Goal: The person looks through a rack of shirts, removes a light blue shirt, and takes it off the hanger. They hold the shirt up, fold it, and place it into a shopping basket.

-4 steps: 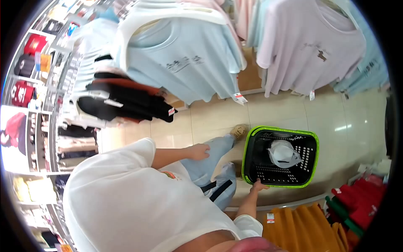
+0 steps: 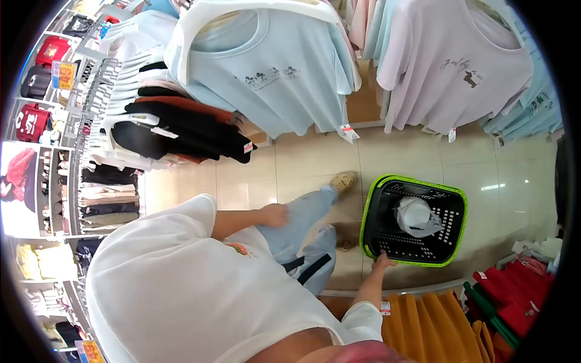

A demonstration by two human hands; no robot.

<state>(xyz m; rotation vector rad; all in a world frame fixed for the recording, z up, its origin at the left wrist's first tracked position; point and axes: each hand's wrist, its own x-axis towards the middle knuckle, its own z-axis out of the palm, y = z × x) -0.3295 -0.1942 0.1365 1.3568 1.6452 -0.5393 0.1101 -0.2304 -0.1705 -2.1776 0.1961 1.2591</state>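
Out to its own side, the right hand (image 2: 384,261) grips the black basket (image 2: 380,218) by its rim, mouth upward, presumably to contain the white bundle (image 2: 417,216), while blur hides whether the left hand (image 2: 273,215) is clenched.

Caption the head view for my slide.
Right hand holds a green-rimmed black basket with a white bundle inside, near hanging shirts.

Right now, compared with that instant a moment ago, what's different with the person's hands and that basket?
The black basket has shifted slightly to the right in the picture, the right hand going with it. The left hand has drawn a little leftward, empty. Nothing was taken hold of or let go: the right hand still grips the basket's edge, and the white bundle stays inside.
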